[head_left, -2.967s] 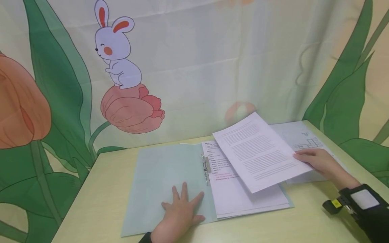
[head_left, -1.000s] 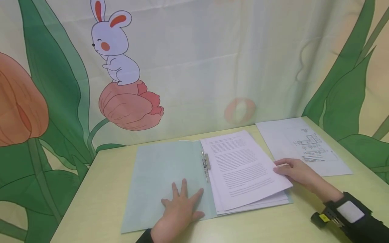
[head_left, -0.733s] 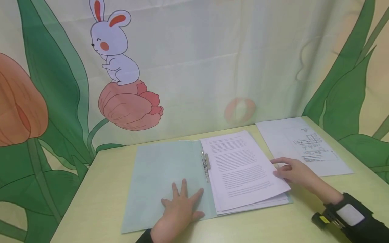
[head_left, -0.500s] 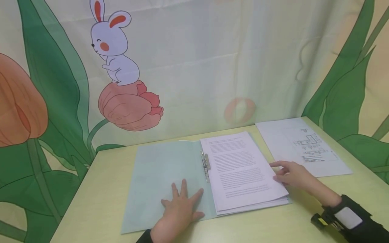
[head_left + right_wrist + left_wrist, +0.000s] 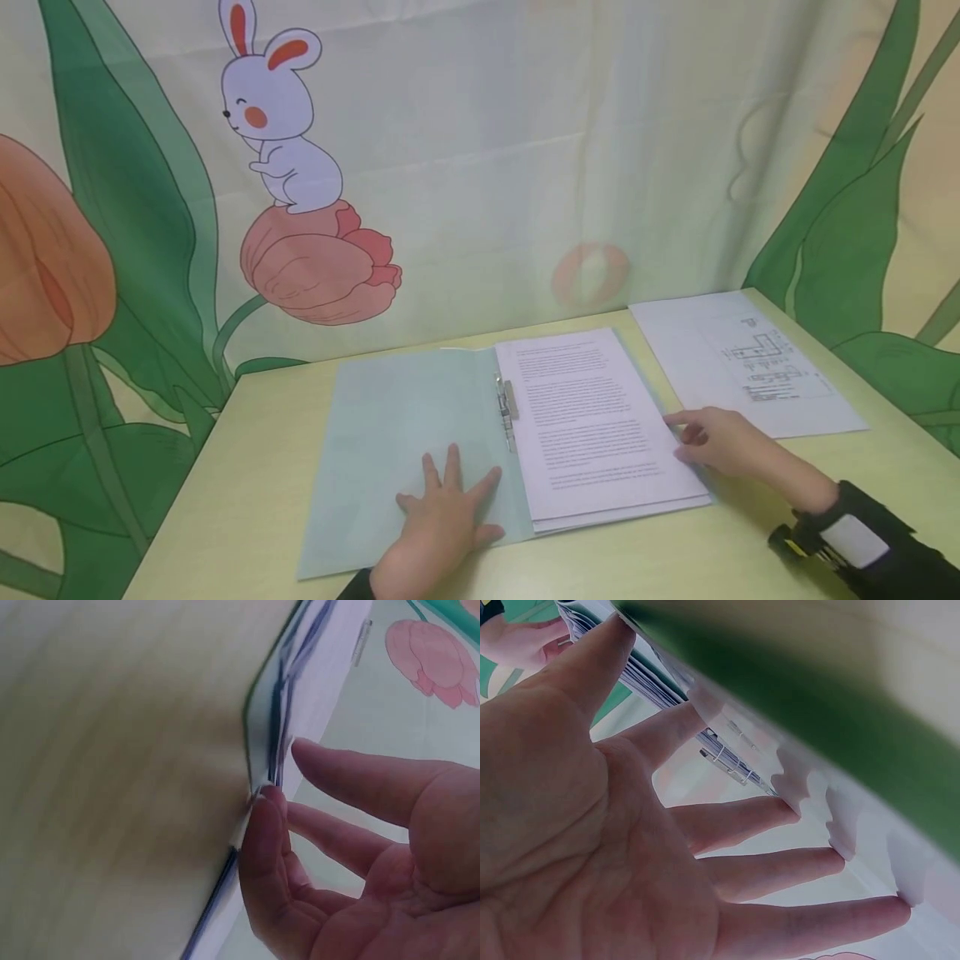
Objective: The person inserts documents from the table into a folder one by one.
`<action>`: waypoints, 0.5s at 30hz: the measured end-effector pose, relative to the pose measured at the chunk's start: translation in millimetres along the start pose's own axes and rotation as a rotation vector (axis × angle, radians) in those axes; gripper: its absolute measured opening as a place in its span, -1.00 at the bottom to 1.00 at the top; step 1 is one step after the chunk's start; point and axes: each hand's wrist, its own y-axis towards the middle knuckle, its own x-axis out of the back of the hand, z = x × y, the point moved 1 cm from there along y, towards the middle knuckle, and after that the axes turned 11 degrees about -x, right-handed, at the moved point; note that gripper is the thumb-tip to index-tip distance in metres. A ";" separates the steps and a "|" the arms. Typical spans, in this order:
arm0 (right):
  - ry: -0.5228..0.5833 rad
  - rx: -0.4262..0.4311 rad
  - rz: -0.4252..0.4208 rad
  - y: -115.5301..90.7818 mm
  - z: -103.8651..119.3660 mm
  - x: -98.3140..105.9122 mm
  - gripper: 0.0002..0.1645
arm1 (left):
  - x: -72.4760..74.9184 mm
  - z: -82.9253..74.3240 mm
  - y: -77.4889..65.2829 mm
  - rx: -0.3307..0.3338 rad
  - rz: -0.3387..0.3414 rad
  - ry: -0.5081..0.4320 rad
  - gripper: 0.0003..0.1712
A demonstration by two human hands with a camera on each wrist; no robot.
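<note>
A light blue file folder lies spread out on the table, with a metal clip along its spine. Printed sheets of paper are stacked on its right side. My left hand rests on the left cover with fingers spread; the left wrist view shows its fingertips against the cover. My right hand is at the right edge of the stack. In the right wrist view, the thumb is by the top sheet and curled fingers hold the papers' edge, where the folder's cover bends.
Another white sheet with a line drawing lies at the table's back right. Behind the pale yellow table hangs a curtain with a rabbit and tulips. A black wrist device sits on my right arm.
The top printed sheet, held tilted above the folder at first, has come down left onto the stack and lines up with it. My right hand moved left with it; the left hand stayed.
</note>
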 end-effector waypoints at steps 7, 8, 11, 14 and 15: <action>-0.158 0.058 -0.086 -2.1 7.3 -7.8 -0.46 | -1.1 -0.1 0.3 0.004 0.000 -0.003 -0.21; -0.175 0.061 -0.096 -2.2 8.2 -8.4 -0.46 | -1.3 0.1 0.1 0.002 -0.003 -0.001 -0.21; -0.177 0.048 -0.103 -1.9 9.0 -8.8 -0.47 | -1.8 0.5 -0.6 -0.006 -0.012 0.002 -0.22; -0.128 0.021 -0.083 -0.2 7.3 -6.9 -0.49 | -1.8 0.8 -0.9 -0.012 -0.014 -0.003 -0.22; -0.106 0.010 -0.077 0.6 6.2 -5.7 -0.50 | -1.8 0.9 -1.0 -0.014 -0.014 -0.004 -0.22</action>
